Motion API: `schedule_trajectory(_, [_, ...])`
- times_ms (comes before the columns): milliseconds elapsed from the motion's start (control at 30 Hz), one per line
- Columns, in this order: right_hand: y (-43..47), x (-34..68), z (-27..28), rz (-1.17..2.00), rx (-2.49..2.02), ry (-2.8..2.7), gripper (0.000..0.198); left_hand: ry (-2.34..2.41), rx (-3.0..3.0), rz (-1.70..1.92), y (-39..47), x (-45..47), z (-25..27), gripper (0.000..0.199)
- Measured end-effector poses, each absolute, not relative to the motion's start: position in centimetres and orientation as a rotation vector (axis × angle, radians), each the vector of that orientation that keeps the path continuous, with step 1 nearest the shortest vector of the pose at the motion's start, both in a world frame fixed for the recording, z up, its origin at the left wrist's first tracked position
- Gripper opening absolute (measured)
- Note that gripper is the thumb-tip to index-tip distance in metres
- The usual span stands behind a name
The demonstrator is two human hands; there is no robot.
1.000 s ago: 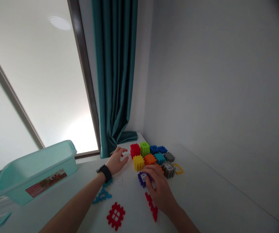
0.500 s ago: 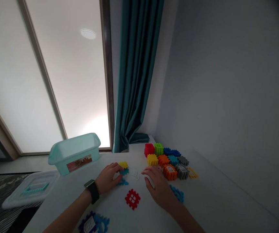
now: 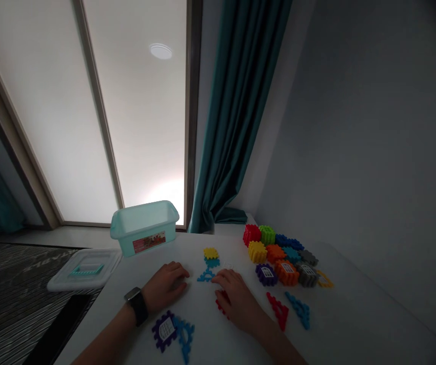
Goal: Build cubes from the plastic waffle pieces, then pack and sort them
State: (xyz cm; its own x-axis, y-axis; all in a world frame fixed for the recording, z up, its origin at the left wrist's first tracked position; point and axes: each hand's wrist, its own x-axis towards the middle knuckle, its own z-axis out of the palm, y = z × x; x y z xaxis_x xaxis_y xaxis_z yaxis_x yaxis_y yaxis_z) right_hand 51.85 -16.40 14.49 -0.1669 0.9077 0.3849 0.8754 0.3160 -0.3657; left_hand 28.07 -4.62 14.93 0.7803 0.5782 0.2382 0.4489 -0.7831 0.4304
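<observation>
Hands' shift: since the earlier head view, the left hand (image 3: 166, 289) has drawn back from the small blue triangle (image 3: 205, 276), and the right hand (image 3: 235, 299) now covers most of the red square (image 3: 222, 307), which lay uncovered before.
Left hand: low over the tabletop (image 3: 339, 324), palm down, fingers loosely curved, nothing seen in its grasp; a dark watch (image 3: 137, 305) circles the wrist.
Right hand: fingers over the red square, tips close to the small blue triangle; whether it grips the square cannot be told.
Between hands: they are apart; only the left edge of the red square shows, beside the right thumb.
Middle row: yellow piece (image 3: 210, 252), teal piece (image 3: 212, 262) and small blue triangle lie in line; white pieces (image 3: 228, 265) sit just right, partly hidden.
Near side: a purple window piece (image 3: 164, 330) lies flat, touching a long blue triangle (image 3: 186, 337).
Right side: coloured stacks (image 3: 275, 252) stand clustered; before them lie a red triangle (image 3: 278, 310) and another blue triangle (image 3: 299, 309), apart.
Far left: a mint bin (image 3: 145, 243) with a picture label, its inside unseen; a pale lid (image 3: 88, 268) with a teal handle lies left of it.
</observation>
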Motion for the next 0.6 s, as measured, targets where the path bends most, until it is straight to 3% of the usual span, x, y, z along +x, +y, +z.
schedule_trajectory(433, [-18.6,46.1,14.8,0.112,-1.340,-2.347,0.043,0.921,2.647,0.549,-1.5,24.6,14.5,0.017])
schedule_trajectory(600, [-18.6,43.0,15.5,0.191,-1.241,-2.482,0.039,0.938,2.661,0.566,-1.0,24.3,14.2,0.017])
